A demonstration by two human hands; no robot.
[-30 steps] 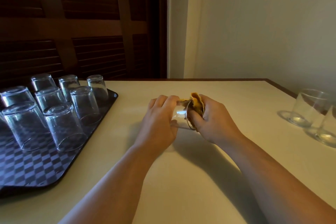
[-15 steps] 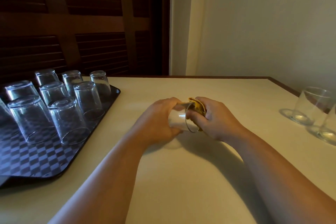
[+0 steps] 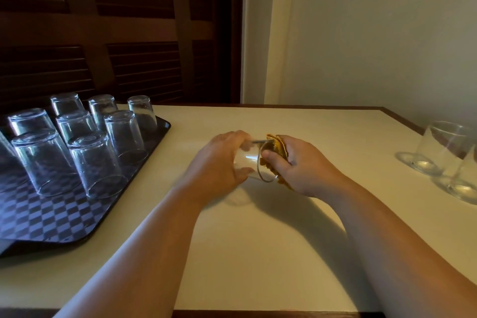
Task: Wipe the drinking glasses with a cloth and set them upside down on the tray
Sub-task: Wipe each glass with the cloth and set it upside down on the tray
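Note:
Above the middle of the table my left hand [image 3: 219, 162] grips a clear drinking glass [image 3: 251, 162] lying on its side, mouth toward the right. My right hand [image 3: 296, 165] holds a yellow-brown cloth [image 3: 277, 148] pressed into and over the glass's rim. On the left, a dark checkered tray [image 3: 51, 217] carries several glasses [image 3: 95, 162] standing upside down. Two more glasses [image 3: 444, 147] stand upright at the table's right edge.
The cream table [image 3: 258, 253] has a dark wooden rim. A dark louvred door stands behind the tray, and a pale wall runs along the back and right.
The glass has turned a little in my left hand while the right hand kept the cloth at its rim. The camera view has tilted slightly upward.

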